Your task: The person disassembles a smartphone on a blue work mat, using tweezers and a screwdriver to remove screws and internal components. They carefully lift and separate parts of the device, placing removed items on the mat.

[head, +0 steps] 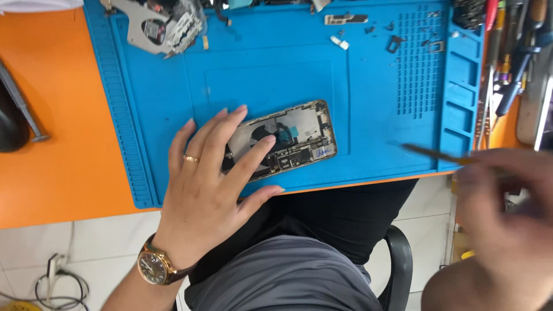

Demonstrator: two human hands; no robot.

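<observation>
Left hand point(203, 178) flat and spread over the near end of an opened phone point(288, 138), fingers fanned, fingertips point(268, 140) resting on the exposed insides; nothing pinched, just pressing down. Gold ring on one finger, gold watch point(154, 267) with a brown strap at the wrist. Phone lying face-open and tilted slightly on the blue mat point(374, 121), near the mat's front edge, far end uncovered and showing boards and a gold frame.

Right hand point(507, 207) blurred at the right edge, off the mat's front right corner, well apart from the phone. Grip closed on a thin dark tool point(432, 152), tip pointing left over the mat's lower right part; exact finger placement lost in the blur.

Mat spread on an orange table point(52, 144). At the mat's far left corner, a metal plate point(155, 26) with loose parts. Small screws and brackets point(397, 40) scattered along the far right, beside the gridded compartments. Row of screwdrivers and other hand tools point(512, 52) just right of the mat. Dark chair point(397, 265) and white floor tiles below the table edge.
</observation>
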